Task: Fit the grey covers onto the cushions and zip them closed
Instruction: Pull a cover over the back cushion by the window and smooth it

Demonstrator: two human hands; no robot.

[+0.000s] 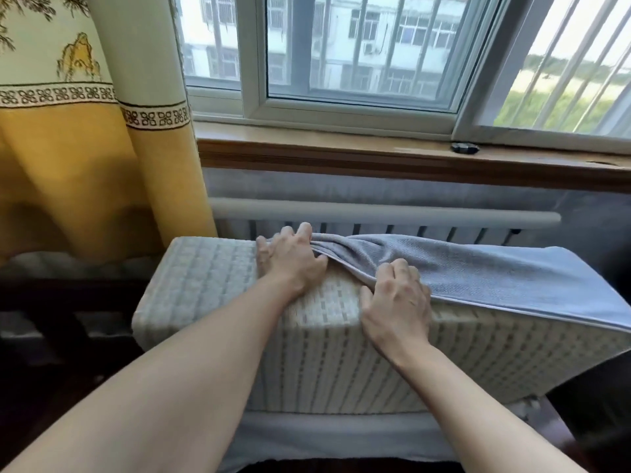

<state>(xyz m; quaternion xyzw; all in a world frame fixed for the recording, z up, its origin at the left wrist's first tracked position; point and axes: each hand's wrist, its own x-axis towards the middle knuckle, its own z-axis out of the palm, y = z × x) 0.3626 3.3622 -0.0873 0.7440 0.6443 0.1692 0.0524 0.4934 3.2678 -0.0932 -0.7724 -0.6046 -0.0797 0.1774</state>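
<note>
A large block cushion [211, 288], faced in a pale woven check, stands on edge in front of the radiator [382, 216] under the window sill [341, 155]. The grey cover [512, 271] is drawn over the right-hand part of the cushion only; the left end and most of the near face are bare. The open edge of the cover runs as a diagonal hem from the top edge of the cushion down toward its right end, and the fabric is bunched in folds at the top. The left hand [290, 261] sits at the top edge of the cushion, fingers curled into the gathered edge of the cover, gripping it. The right hand [396, 298] lies on the near upper edge of the cushion just beside the left hand, fingers bent over the hem of the cover and holding it against the cushion. More grey fabric [341, 438] lies under the cushion's lower edge. A yellow and cream patterned curtain [85, 131] hangs to the left. A small dark object [464, 147] rests on the sill; it cannot be identified.
</note>
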